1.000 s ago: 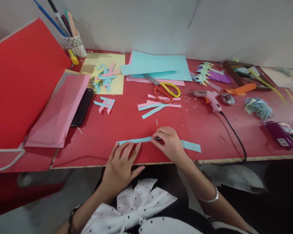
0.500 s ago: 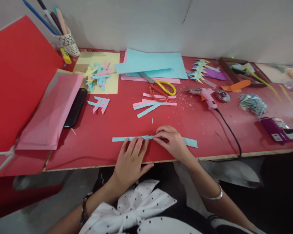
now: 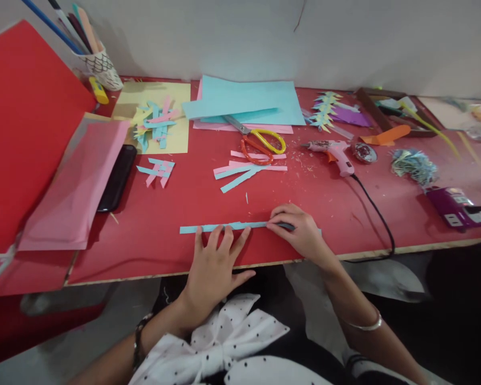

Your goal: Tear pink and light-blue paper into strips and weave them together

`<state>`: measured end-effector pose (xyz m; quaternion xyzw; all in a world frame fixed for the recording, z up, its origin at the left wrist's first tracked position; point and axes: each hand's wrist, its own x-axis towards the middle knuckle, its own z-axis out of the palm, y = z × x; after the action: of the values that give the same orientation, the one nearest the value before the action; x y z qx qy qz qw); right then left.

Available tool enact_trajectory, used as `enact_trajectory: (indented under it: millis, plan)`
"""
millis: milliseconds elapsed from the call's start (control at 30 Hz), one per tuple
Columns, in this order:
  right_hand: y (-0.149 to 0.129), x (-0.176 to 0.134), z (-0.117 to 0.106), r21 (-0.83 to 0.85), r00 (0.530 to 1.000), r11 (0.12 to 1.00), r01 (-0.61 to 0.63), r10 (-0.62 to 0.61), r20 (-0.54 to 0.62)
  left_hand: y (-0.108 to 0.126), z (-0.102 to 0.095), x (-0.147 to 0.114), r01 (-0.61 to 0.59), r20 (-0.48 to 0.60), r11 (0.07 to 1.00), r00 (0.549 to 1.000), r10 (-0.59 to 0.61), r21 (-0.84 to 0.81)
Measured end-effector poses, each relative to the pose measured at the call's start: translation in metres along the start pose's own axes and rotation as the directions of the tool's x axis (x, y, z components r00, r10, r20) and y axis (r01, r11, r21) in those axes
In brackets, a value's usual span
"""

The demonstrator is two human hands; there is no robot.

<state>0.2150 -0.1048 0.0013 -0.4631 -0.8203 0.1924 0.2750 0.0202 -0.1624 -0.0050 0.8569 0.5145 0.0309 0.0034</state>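
A plain, pale grey wall (image 3: 240, 43) rises behind a red tabletop (image 3: 202, 198), its near edge showing a rough light brown line and its surface flecked with tiny scraps right of the scissors (image 3: 246, 130). Far left of the scissors, a large red panel (image 3: 28, 133) slants upward. Light blue sheets (image 3: 252, 96) lie just beyond the scissors, touching the blades; pink sheets (image 3: 76, 184) and a pale yellow sheet (image 3: 179, 140) lie to their left. Nearer than the scissors, the person's left hand (image 3: 215, 263) has its fingers spread and its grip loose, fingertips pressing down on a light blue strip (image 3: 260, 224); the right hand (image 3: 299, 232) has its grip pinched on that same strip. Well right of the scissors sits a purple box (image 3: 443, 204), its pale markings too small to read. Also right of them, but close, lies a pink glue gun (image 3: 342, 158). The strip lies crosswise on the tabletop, nearer than the scissors: long, narrow, matt, slightly ragged along its far edge, part of it hidden by the right hand. A small woven piece (image 3: 157, 171) of blue and pink lies left of the scissors.
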Motion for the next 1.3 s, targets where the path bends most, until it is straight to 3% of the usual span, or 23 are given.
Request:
enact_trajectory:
  millis: [233,567,733,900,967,1167,1300]
  plan:
    - [0.013,-0.009,-0.011,0.084,0.999,0.996,-0.015,0.012,0.037,0.000,0.000,0.000,0.003,0.007,1.000,1.000,-0.003,0.000]
    - [0.028,-0.026,-0.027,0.057,0.984,0.983,-0.174,0.173,0.030,-0.001,0.000,-0.001,-0.006,-0.001,1.000,1.000,0.006,0.007]
    - [0.030,-0.032,-0.034,-0.053,0.990,0.991,-0.127,0.130,0.052,-0.001,0.000,-0.001,-0.004,0.005,1.000,1.000,0.004,0.022]
    - [0.002,-0.029,-0.023,-0.448,0.997,0.891,-0.066,0.046,-0.057,-0.001,-0.002,0.001,-0.006,0.007,1.000,1.000,0.006,0.006]
    - [-0.009,-0.026,-0.014,-0.517,0.996,0.856,-0.020,-0.027,-0.082,-0.004,-0.004,0.003,-0.008,0.001,1.000,1.000,0.008,-0.007]
    - [-0.012,-0.010,0.009,-0.374,0.994,0.921,0.104,-0.105,0.017,-0.018,-0.011,0.003,-0.003,-0.048,1.000,0.999,0.004,0.022]
    - [-0.015,0.000,0.019,-0.346,0.985,0.922,0.173,-0.161,0.064,-0.025,-0.013,0.005,0.004,-0.151,1.000,0.989,-0.005,-0.007]
